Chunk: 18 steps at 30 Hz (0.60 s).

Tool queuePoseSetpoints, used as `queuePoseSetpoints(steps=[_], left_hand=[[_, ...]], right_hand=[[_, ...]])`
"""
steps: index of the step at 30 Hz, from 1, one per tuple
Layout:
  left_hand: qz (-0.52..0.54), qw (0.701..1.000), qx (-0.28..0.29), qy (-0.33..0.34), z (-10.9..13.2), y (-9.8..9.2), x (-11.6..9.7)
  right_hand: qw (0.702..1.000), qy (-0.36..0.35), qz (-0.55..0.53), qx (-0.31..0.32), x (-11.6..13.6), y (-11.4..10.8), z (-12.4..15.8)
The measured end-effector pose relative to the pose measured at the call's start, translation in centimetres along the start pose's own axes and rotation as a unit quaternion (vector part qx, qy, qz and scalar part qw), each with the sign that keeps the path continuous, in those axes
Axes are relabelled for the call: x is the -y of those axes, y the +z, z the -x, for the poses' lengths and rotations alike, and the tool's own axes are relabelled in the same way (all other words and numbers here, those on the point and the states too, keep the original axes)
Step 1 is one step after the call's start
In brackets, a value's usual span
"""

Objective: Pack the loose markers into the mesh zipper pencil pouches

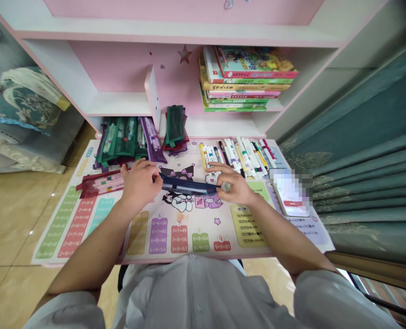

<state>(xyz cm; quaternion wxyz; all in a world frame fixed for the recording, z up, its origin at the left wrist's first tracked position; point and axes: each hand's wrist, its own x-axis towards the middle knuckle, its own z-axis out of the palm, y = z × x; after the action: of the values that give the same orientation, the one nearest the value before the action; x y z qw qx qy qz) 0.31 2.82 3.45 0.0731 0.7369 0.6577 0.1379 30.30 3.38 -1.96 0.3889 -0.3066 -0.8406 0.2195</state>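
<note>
A dark blue mesh zipper pouch (189,186) is stretched between my hands above the middle of the desk mat, with pale pens showing inside it. My left hand (143,180) is closed on its left end. At the other end, the thumb and forefinger of my right hand (232,183) pinch the pouch's corner, while the other fingers are raised. A red mesh pouch (103,183) with pens inside lies left of my left hand. Loose markers (244,157) lie in a row beyond my right hand.
Filled green pouches (122,137) and a purple pouch (151,137) lie at the back left. Flat green and red pouches (174,125) are stacked beside them. A phone (290,192) rests on the right. Books (247,84) stand piled on the pink shelf (113,103).
</note>
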Motion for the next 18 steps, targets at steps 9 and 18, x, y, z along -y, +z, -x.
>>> queuePoseSetpoints(steps=[9,18], left_hand=[[-0.002,1.000,-0.015,-0.011,-0.04,-0.29,0.28],[-0.006,0.999,-0.028,-0.021,-0.14,-0.74,0.63]], right_hand=[[1.000,0.001,-0.002,-0.001,0.29,-0.09,-0.16],[1.000,0.008,-0.004,-0.003,0.23,-0.09,-0.19]])
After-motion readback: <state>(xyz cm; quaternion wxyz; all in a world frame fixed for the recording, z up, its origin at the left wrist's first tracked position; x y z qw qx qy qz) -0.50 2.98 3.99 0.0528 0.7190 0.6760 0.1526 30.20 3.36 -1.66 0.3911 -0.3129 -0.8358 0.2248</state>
